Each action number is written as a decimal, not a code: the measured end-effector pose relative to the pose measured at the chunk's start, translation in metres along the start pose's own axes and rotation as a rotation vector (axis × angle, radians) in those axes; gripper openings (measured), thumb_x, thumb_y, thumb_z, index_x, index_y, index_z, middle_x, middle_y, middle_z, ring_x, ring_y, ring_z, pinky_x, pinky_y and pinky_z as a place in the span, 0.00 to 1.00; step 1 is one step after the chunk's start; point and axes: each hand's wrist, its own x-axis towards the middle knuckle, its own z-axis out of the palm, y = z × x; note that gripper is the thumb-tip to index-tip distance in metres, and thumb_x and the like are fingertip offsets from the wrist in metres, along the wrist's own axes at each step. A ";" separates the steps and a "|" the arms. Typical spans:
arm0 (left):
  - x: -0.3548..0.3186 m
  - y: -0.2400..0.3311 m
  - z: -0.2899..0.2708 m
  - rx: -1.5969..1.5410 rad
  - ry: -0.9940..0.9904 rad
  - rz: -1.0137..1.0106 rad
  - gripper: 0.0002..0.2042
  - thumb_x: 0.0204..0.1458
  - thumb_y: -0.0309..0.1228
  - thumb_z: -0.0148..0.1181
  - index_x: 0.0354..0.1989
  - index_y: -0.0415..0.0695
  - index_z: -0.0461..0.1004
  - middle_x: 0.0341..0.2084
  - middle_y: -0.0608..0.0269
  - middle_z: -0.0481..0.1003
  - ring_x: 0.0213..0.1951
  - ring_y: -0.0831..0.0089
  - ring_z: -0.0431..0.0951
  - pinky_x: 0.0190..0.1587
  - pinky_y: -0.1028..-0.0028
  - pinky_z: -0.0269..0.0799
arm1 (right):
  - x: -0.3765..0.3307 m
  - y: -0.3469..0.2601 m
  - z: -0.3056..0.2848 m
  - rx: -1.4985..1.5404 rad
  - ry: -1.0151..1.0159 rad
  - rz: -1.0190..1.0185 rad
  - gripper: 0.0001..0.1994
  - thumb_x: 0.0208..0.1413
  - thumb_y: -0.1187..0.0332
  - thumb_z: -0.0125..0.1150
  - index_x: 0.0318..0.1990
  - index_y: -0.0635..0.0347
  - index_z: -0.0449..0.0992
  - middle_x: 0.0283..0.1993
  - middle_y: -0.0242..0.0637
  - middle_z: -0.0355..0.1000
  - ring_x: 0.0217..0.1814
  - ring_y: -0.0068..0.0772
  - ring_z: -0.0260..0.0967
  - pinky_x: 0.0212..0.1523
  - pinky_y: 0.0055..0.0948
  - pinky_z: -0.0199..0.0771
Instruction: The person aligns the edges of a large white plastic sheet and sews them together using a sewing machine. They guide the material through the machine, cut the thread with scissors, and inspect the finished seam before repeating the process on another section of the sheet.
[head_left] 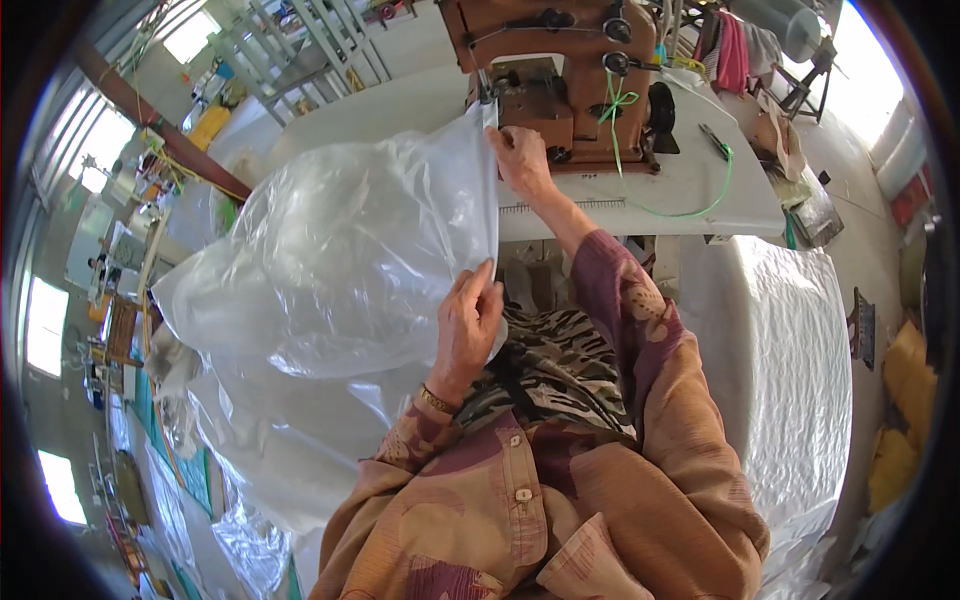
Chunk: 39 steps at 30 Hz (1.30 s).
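A large sheet of clear plastic film point(340, 250) spreads over the left part of the sewing table and hangs down beside my lap. Its straight right edge runs up to the needle area of a brown sewing machine point(590, 100). My right hand point(520, 160) pinches that edge just below the machine's needle. Lower down, my left hand point(468, 325) has its fingers closed on the same edge, close to my lap. The fingertips of both hands are partly hidden by the film and by the hands themselves.
A stack of whitish plastic sheets point(790, 370) stands at my right. Small snips point(714, 142) with a green cord point(722, 190) lie on the table's right side. The white tabletop point(690, 200) ends in front of me. A brown post point(165, 135) rises at the left.
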 end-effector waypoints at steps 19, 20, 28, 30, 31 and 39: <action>0.004 -0.040 0.018 -0.246 0.083 -0.029 0.15 0.49 0.18 0.58 0.46 0.37 0.78 0.18 0.60 0.65 0.20 0.75 0.63 0.25 0.74 0.62 | -0.041 -0.048 -0.012 -0.784 0.099 -0.710 0.21 0.49 0.63 0.66 0.50 0.61 0.73 0.53 0.39 0.70 0.60 0.36 0.65 0.67 0.51 0.50; 0.004 -0.041 0.017 -0.249 0.085 -0.024 0.15 0.49 0.18 0.58 0.46 0.37 0.78 0.19 0.58 0.65 0.19 0.72 0.64 0.25 0.73 0.63 | -0.048 -0.056 -0.014 -0.784 -0.093 -0.623 0.20 0.50 0.63 0.65 0.51 0.60 0.73 0.53 0.38 0.71 0.60 0.36 0.65 0.68 0.51 0.48; 0.000 -0.048 0.014 -0.308 0.076 -0.064 0.16 0.49 0.18 0.58 0.48 0.37 0.78 0.20 0.60 0.68 0.22 0.73 0.67 0.28 0.74 0.66 | 0.018 -0.133 -0.061 -0.783 0.405 -0.804 0.24 0.48 0.60 0.67 0.54 0.54 0.71 0.60 0.37 0.66 0.66 0.39 0.57 0.66 0.61 0.45; 0.000 -0.049 0.015 -0.289 0.097 -0.006 0.17 0.49 0.16 0.58 0.48 0.40 0.78 0.19 0.63 0.67 0.21 0.76 0.65 0.26 0.76 0.64 | 0.058 -0.152 -0.064 -0.776 0.549 -1.013 0.29 0.47 0.60 0.69 0.58 0.53 0.67 0.64 0.37 0.60 0.68 0.45 0.54 0.65 0.63 0.45; 0.000 -0.049 0.016 -0.279 0.088 0.006 0.17 0.49 0.15 0.59 0.48 0.41 0.78 0.19 0.64 0.66 0.21 0.77 0.65 0.26 0.77 0.63 | 0.076 -0.161 -0.067 -0.821 0.550 -1.069 0.31 0.46 0.60 0.70 0.59 0.53 0.67 0.66 0.38 0.58 0.69 0.46 0.53 0.65 0.64 0.44; 0.002 -0.050 0.015 -0.228 0.060 0.012 0.15 0.47 0.17 0.59 0.46 0.36 0.78 0.21 0.58 0.70 0.22 0.68 0.71 0.28 0.73 0.68 | 0.117 -0.200 -0.083 -0.476 0.885 -1.072 0.25 0.56 0.55 0.64 0.57 0.56 0.68 0.57 0.44 0.66 0.59 0.46 0.60 0.59 0.52 0.51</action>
